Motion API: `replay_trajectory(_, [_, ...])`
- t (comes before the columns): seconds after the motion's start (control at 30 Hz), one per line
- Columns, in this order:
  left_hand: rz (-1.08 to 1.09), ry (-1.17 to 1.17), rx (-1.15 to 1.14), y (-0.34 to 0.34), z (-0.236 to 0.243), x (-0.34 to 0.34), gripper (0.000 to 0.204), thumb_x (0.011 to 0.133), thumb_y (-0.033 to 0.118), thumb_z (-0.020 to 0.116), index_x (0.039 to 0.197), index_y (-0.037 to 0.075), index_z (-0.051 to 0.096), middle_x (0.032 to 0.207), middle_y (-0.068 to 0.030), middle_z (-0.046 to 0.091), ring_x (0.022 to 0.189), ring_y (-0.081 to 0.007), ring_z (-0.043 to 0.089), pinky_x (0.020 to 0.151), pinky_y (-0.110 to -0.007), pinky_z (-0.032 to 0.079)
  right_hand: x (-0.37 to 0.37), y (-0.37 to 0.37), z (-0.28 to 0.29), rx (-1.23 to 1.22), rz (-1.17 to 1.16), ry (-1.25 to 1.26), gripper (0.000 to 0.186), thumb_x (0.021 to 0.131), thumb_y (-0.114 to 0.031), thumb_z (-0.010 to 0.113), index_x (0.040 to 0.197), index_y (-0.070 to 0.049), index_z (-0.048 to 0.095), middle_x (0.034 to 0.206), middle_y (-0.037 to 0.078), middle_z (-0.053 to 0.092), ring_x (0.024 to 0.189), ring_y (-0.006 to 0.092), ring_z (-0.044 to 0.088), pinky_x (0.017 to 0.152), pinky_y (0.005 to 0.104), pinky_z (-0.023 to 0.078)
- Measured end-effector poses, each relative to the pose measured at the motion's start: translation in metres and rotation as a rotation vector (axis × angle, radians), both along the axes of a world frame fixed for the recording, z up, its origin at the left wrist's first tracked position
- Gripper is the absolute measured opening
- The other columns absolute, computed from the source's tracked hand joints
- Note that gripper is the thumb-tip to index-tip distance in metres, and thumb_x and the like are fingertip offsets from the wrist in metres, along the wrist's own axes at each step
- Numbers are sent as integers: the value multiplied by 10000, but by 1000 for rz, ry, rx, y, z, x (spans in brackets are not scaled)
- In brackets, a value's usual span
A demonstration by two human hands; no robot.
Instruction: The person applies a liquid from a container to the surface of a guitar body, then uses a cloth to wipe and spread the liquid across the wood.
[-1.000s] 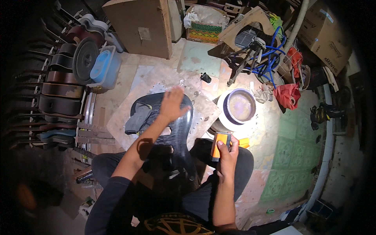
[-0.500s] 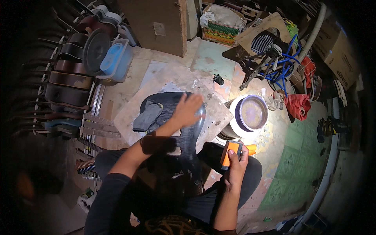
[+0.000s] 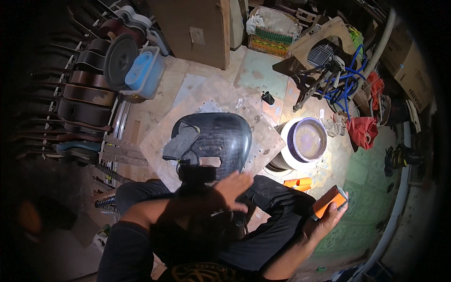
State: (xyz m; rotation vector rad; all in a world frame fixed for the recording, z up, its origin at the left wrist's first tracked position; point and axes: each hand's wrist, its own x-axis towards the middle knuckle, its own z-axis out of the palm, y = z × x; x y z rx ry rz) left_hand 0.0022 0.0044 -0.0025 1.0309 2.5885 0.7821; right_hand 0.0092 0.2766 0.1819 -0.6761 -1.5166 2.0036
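Observation:
A black guitar body (image 3: 223,136) with a rectangular cutout lies on a square, worn board (image 3: 152,143) in front of me. A dark grey cloth (image 3: 181,141) is draped over its left part. My left hand (image 3: 232,189), fingers stretched out, is at the body's near right edge; whether it touches is hard to tell. Off to the right, my right hand (image 3: 329,218) grips an orange sanding block (image 3: 330,201) with a dark grey face, raised away from the guitar body. Shadow covers the body's near end.
Beside the board stands a round purple-rimmed tub (image 3: 307,136). Orange pieces (image 3: 298,183) lie on the floor near my right knee. Several guitars (image 3: 87,96) line the left, next to a clear blue bin (image 3: 152,77). A small black object (image 3: 268,97) and blue hose (image 3: 347,89) lie farther off.
My left hand has moved from the top of the guitar body down toward me, to its near edge. My right hand has carried the sanding block to the right and nearer me.

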Motion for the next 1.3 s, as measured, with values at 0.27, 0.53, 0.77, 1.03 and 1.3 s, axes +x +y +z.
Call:
replay_trajectory(0.27, [745,230,-340,-15,-12,-210,1045,920,764,413,1557,-56,294,1635,-245,276,1535,-357,232,1233,-545,153,-2,13,-15,-63,-1,29,704,938,-301,714,1500,-57,367,1279,100,566,1120,206,599,974,337,492])
replay_trajectory(0.53, [-5,89,-244,4,10,-27,1128,872,818,414,1538,-85,298,1632,-258,269,1546,-353,210,1243,-533,124,7,36,-29,-231,34,162,634,961,-276,683,1473,-56,380,1224,115,588,1036,182,630,869,315,544])
replay_trajectory(0.77, [172,83,-323,-17,15,-88,1070,879,791,444,1552,-30,310,1623,-202,326,1527,-328,270,1232,-532,181,7,29,-21,-264,173,220,510,1023,-252,597,1476,-94,423,1232,83,627,1003,162,661,847,339,583])
replay_trajectory(1.03, [791,304,-433,-19,-10,-160,975,939,686,474,1562,-43,300,1642,-233,272,1544,-356,214,1229,-566,166,7,43,-37,-289,105,206,488,1029,-260,599,1461,-89,449,1224,82,634,984,158,657,836,328,572])
replay_trajectory(1.3, [281,-92,4,10,-9,0,1052,906,746,489,1574,-36,267,1664,-230,200,1567,-349,129,1234,-592,97,9,40,-30,-303,185,215,492,1027,-265,605,1460,-85,457,1209,85,645,961,159,654,815,329,572])
